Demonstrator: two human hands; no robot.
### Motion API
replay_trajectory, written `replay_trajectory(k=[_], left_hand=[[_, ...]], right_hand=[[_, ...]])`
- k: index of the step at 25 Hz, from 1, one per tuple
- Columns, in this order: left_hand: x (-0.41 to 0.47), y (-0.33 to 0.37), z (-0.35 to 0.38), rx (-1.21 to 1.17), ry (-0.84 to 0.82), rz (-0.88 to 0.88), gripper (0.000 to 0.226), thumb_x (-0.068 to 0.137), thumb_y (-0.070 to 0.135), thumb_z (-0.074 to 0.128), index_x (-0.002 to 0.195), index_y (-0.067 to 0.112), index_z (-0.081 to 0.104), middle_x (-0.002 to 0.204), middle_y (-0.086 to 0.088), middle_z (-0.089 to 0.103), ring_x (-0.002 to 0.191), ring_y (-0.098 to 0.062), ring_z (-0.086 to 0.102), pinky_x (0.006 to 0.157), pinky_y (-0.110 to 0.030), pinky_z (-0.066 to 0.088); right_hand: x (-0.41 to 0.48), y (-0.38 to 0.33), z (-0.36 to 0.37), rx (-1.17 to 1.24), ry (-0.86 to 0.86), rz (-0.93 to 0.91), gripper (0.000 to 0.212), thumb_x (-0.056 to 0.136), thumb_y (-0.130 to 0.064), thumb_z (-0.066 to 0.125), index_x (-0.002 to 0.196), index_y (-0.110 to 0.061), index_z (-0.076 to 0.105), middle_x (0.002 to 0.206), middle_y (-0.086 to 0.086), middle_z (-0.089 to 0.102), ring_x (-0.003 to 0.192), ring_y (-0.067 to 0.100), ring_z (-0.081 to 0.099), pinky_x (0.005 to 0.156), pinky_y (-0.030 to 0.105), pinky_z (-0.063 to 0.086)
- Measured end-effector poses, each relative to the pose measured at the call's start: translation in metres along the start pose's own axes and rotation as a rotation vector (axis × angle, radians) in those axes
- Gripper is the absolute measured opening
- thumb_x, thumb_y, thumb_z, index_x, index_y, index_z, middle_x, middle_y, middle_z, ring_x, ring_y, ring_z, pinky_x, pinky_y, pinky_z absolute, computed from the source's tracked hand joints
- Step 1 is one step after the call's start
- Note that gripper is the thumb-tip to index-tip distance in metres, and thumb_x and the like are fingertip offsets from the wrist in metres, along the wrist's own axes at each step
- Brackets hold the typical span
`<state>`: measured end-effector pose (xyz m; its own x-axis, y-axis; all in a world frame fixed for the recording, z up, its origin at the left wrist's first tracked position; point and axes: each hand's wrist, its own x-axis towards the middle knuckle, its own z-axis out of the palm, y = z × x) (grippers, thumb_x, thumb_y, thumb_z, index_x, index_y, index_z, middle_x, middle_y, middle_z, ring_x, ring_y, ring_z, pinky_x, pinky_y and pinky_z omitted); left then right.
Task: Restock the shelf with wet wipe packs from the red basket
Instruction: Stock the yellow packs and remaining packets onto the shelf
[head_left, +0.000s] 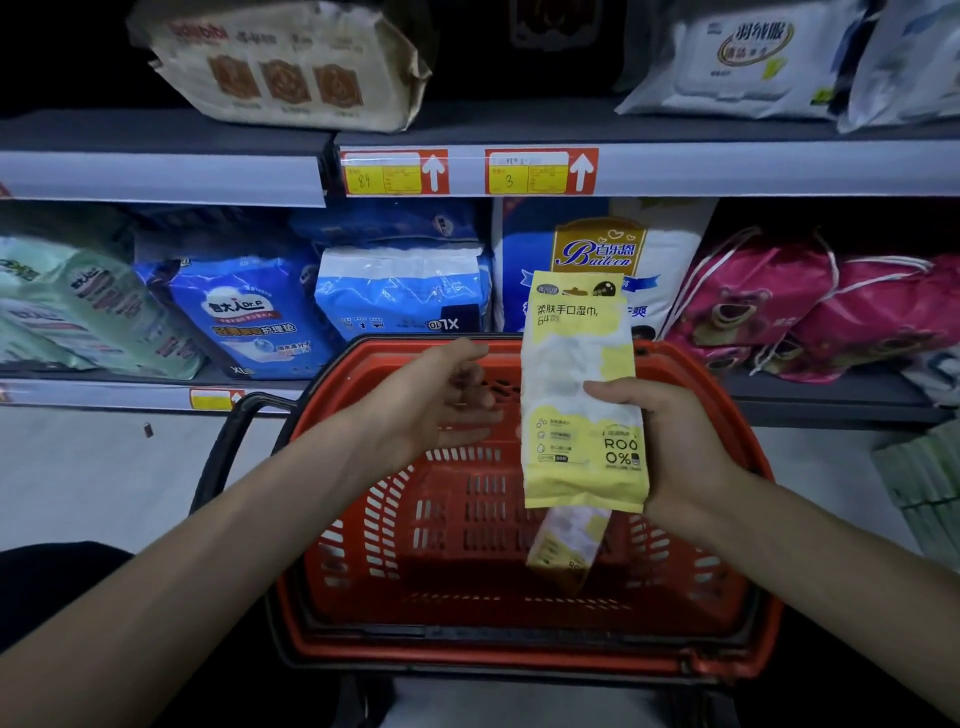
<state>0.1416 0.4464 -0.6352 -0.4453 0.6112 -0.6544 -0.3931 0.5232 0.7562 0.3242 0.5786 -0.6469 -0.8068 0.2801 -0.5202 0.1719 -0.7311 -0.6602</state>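
Holding upright at centre frame: yellow wet wipe pack (579, 389), long axis vertical, top end pointing toward the shelf rows above. Right hand (670, 441) clamped on its right edge, lower half, thumb across the front. Left hand (441, 400) just beside the pack's left edge, fingers apart, gripping nothing. Second yellow pack (569, 545) directly below, tilted inside the red basket (363, 519), otherwise bare. White wet wipe packs (737, 57) on the upper shelf (727, 169) at upper right, probably the destination; right hand nearer, so likely a lift up and rightward.
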Motion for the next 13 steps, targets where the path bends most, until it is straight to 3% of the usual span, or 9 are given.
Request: replay_trajectory(k=[2, 4, 9, 13], left_hand=[[-0.005, -0.004, 0.004, 0.025, -0.010, 0.071, 0.033, 0.101, 0.046, 0.060, 0.098, 0.014, 0.067, 0.091, -0.006, 0.073, 0.093, -0.026, 0.077, 0.090, -0.045, 0.062], [-0.010, -0.006, 0.013, 0.052, -0.054, 0.117, 0.032, 0.098, 0.049, 0.063, 0.118, 0.025, 0.072, 0.108, -0.008, 0.077, 0.101, -0.029, 0.078, 0.094, -0.050, 0.062], [-0.008, -0.015, 0.031, 0.021, -0.083, 0.116, 0.040, 0.089, 0.059, 0.071, 0.123, 0.039, 0.073, 0.127, 0.003, 0.073, 0.109, -0.030, 0.075, 0.098, -0.058, 0.058], [-0.005, -0.019, 0.036, -0.063, -0.118, 0.076, 0.046, 0.092, 0.064, 0.064, 0.126, 0.034, 0.074, 0.122, -0.002, 0.077, 0.109, -0.032, 0.075, 0.101, -0.055, 0.057]], right_hand=[[0.002, 0.002, -0.002, -0.073, 0.038, -0.027, 0.039, 0.096, -0.018, 0.055, 0.133, -0.015, 0.068, 0.126, 0.015, 0.074, 0.112, 0.040, 0.072, 0.093, 0.055, 0.057], [0.003, 0.007, -0.005, -0.135, 0.080, -0.039, 0.039, 0.096, -0.020, 0.060, 0.134, -0.017, 0.067, 0.124, 0.013, 0.075, 0.111, 0.040, 0.073, 0.096, 0.058, 0.056], [0.005, 0.018, 0.000, -0.255, 0.136, -0.139, 0.055, 0.085, -0.034, 0.075, 0.139, -0.029, 0.061, 0.129, 0.009, 0.073, 0.114, 0.038, 0.072, 0.098, 0.067, 0.053], [0.002, 0.020, 0.008, -0.398, 0.140, -0.231, 0.045, 0.090, -0.037, 0.071, 0.135, -0.036, 0.066, 0.128, -0.007, 0.074, 0.120, 0.018, 0.069, 0.109, 0.055, 0.048]])
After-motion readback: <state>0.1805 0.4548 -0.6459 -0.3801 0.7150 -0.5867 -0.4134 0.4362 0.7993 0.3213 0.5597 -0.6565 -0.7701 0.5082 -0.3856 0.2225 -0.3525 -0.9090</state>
